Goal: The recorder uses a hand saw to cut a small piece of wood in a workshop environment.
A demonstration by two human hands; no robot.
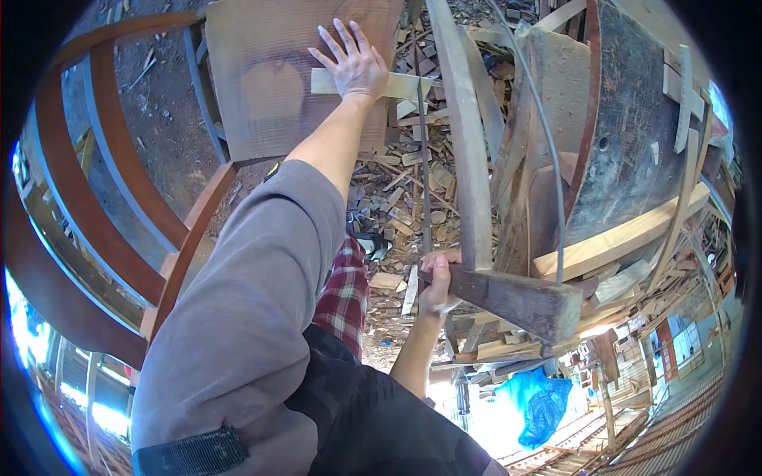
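Note:
My left hand (357,71) rests with fingers spread over a pale wooden strip (405,86), which lies across a brown wooden board (262,87) at the top. My right hand (436,285) is closed on a wooden frame saw (508,297) at the end of its dark, weathered crosspiece. The saw has a long upright bar (456,119), a thin grey rod along its right and a narrow dark blade (425,182) running up past the strip's area. How the blade meets the wood is unclear.
Curved brown slatted chair-like frames (107,143) stand at left. Dark weathered boards (627,143) and a pale beam (595,246) are at right. Wood offcuts (397,198) litter the ground below. A blue plastic sheet (540,404) hangs at lower right. My plaid-clad leg (345,301) is underneath.

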